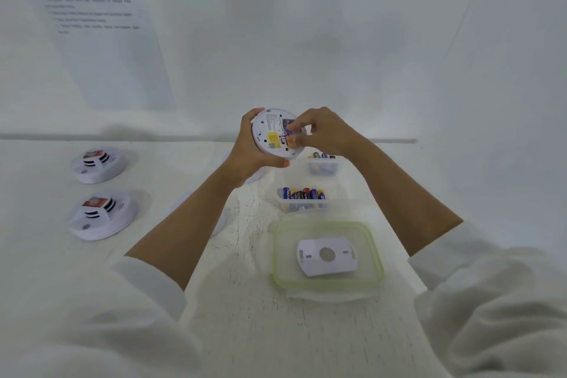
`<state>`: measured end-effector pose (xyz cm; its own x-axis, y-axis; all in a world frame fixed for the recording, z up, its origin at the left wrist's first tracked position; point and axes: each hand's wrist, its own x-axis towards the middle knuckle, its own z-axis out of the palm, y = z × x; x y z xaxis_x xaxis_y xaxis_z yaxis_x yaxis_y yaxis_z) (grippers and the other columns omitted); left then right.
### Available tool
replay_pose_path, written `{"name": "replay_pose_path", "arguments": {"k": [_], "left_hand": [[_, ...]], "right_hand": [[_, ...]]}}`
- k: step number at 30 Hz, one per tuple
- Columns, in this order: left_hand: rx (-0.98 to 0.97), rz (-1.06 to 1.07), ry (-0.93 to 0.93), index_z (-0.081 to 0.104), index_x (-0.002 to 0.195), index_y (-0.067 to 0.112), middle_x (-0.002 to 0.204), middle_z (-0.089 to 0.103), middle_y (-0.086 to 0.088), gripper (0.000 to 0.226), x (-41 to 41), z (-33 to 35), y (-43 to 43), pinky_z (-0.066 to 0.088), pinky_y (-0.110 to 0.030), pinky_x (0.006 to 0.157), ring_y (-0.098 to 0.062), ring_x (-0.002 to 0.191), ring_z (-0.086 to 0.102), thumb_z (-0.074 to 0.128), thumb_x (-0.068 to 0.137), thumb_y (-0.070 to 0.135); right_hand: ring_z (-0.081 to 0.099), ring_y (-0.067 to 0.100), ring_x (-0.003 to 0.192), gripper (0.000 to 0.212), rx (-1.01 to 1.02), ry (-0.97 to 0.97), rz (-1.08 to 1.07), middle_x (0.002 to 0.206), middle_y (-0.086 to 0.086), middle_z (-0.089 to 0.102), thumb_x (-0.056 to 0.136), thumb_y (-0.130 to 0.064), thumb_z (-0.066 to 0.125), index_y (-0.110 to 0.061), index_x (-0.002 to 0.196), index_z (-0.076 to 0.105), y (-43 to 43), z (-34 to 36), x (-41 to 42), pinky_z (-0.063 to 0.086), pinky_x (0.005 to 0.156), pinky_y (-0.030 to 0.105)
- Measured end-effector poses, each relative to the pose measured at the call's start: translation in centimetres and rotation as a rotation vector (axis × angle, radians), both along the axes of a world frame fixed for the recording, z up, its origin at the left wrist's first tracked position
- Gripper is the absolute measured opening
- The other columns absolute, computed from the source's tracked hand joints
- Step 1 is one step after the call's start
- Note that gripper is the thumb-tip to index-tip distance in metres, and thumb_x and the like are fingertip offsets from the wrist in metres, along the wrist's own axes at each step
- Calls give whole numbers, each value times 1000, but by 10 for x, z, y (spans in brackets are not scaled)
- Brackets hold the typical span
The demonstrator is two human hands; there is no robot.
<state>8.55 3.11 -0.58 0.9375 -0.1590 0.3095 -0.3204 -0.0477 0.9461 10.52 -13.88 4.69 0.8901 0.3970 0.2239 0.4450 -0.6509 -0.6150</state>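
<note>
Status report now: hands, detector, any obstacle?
Left hand grips detector, back up. Right hand pinches battery on it. Nothing in the way.

The smoke detector [266, 129] is white with a yellow label; the battery [287, 131] in it seems purple-blue. The spare batteries [303, 193] are blue, gold, black and red. The container [379, 256] has a pale green rim. The two side detectors [98, 164] are white with black slots and red tops.
</note>
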Motion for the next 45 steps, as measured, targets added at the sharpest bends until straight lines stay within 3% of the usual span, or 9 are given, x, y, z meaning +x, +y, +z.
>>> {"name": "replay_pose_path", "arguments": {"k": [4,10,16,24,28,32,35,41,45], "left_hand": [[-6,-60,28,25,127,17,117,43,3,98,-8,4,-2,54,-16,71,-11,102,51,72,52,-26],[-16,-96,86,24,130,19,117,45,4,103,-14,1,-6,55,-21,74,-10,102,53,75,45,-7],[-37,-61,82,24,130,18,115,44,7,97,-6,0,-8,53,-17,72,-9,102,52,69,57,-27],[13,-57,65,24,130,19,121,43,2,98,17,-7,3,54,-20,79,-12,110,49,72,57,-23],[20,-49,98,25,130,23,125,42,1,103,28,-10,9,54,-29,86,-13,115,47,78,47,-7],[31,-36,99,25,128,24,126,41,-1,102,36,-13,8,54,-27,85,-15,117,45,77,45,-2],[35,-40,97,25,131,20,127,40,-2,102,41,-16,7,55,-25,83,-15,117,45,77,46,-3],[59,-22,78,25,131,20,129,40,-4,102,45,-17,6,55,-27,85,-17,119,44,78,46,0],[44,-13,73,25,128,23,130,39,-5,101,43,-17,7,54,-28,86,-17,119,44,78,45,1]], "right_hand": [[50,10,95,31,150,20,53,103,1,55,74,-17,76,-10,103,68,-9,-7,-3,41,73,6],[59,18,94,26,452,228,113,97,2,62,76,-3,71,-9,100,63,-12,-17,-11,58,68,23],[59,5,85,29,537,177,48,92,-1,63,73,-2,73,-5,101,66,-4,-23,-4,55,64,17],[63,18,69,10,633,380,-102,90,7,65,90,-9,54,-15,92,61,-7,-18,24,55,67,25],[54,15,65,22,101,272,-277,92,10,63,89,-7,55,-2,109,63,-14,-32,54,42,57,17],[59,24,105,34,-471,243,-240,117,8,63,83,-24,65,-7,113,62,-6,-50,75,46,87,31],[60,25,90,36,-639,246,-234,109,10,64,82,-26,66,-5,110,58,0,-57,80,48,76,30],[51,24,77,5,-666,158,-170,93,11,61,82,-4,56,-5,87,57,7,-62,85,42,67,30],[53,18,79,9,-274,90,-233,81,1,55,74,-5,69,-8,74,60,1,-60,84,41,68,22]]}}
